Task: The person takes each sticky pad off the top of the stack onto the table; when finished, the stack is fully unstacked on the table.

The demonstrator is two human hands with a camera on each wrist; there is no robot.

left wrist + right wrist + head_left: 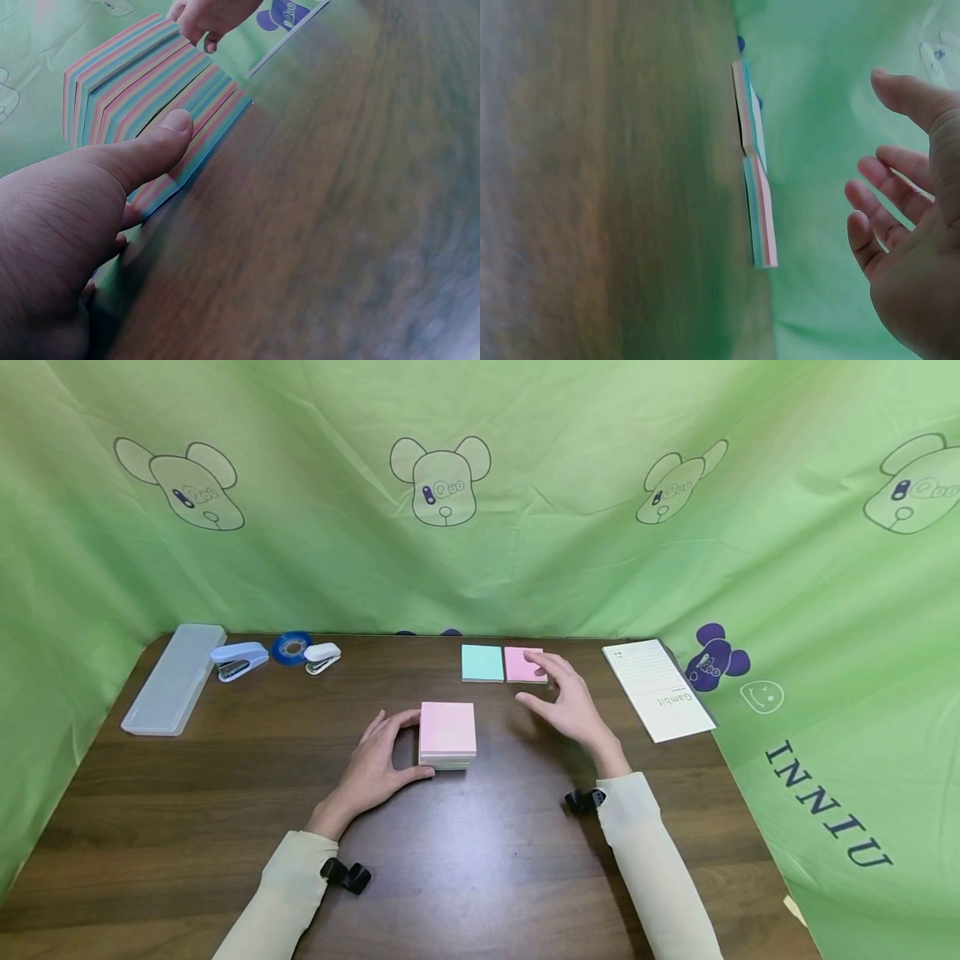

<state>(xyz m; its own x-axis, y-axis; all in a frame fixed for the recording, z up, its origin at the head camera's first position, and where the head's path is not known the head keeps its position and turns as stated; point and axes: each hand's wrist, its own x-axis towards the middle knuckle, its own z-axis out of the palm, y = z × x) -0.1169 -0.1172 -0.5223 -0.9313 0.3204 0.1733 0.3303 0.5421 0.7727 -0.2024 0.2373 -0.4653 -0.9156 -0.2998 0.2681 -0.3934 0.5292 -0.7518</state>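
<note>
A tall stack of sticky notes (pixel 447 729), pink on top, stands at the middle of the table. My left hand (pixel 375 770) holds it from the left, thumb along the near side and fingers around toward the far side. In the left wrist view, the thumb presses on the striped pink, yellow and blue edges of the stack (pixel 142 82). Lifted above the table on the right, my right hand (pixel 567 706) has its fingers spread and holds nothing. Its fingertips overlap a thin pink sticky-note pad (pixel 519 667) in the head view. Beside that pad lies a teal one (pixel 482 664).
Toward the back left lie a translucent pencil case (pixel 168 685), a blue stapler (pixel 242 658), a roll of blue tape (pixel 291 648) and a white stapler (pixel 322 656). A notebook (pixel 656 689) lies at the right edge. Green curtain (pixel 525 560) hangs behind the table.
</note>
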